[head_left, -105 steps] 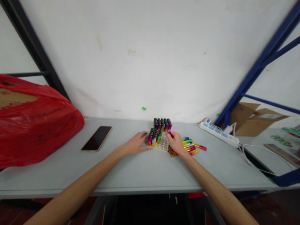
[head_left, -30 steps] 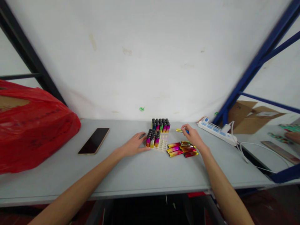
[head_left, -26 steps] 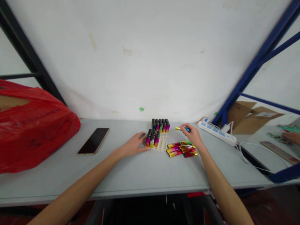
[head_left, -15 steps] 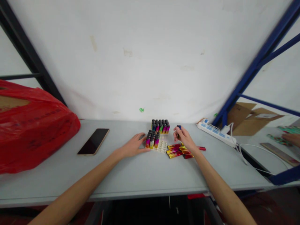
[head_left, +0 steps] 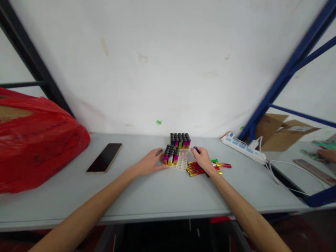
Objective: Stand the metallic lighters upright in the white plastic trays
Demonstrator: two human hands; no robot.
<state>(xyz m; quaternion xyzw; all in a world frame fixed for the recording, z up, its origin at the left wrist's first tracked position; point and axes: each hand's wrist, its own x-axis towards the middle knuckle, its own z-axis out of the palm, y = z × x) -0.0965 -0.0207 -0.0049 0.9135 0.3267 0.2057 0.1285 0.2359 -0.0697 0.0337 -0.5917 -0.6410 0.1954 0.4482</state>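
A white tray with round holes (head_left: 182,163) lies on the table, its left part filled with upright black-topped lighters (head_left: 170,156). My left hand (head_left: 151,162) rests at the tray's left side, thumb and fingers spread around its edge. Behind the tray stands a second block of upright lighters (head_left: 180,140). My right hand (head_left: 202,157), just right of the tray, is closed on a dark blue lighter (head_left: 196,149), mostly covered by the fingers. Below and beside that hand, several red, yellow and green lighters (head_left: 195,169) lie in a loose pile.
A phone (head_left: 105,158) lies on the table (head_left: 157,199) at left, beside a red plastic bag (head_left: 39,140). At right are a white power strip (head_left: 244,148) with cables, a blue metal frame (head_left: 278,80), a cardboard box (head_left: 283,134) and another person's hand (head_left: 327,155).
My right hand has moved slightly left, closer to the tray, and turned downward with the blue lighter. More of the loose pile shows, including a green lighter. My left hand has stayed in place.
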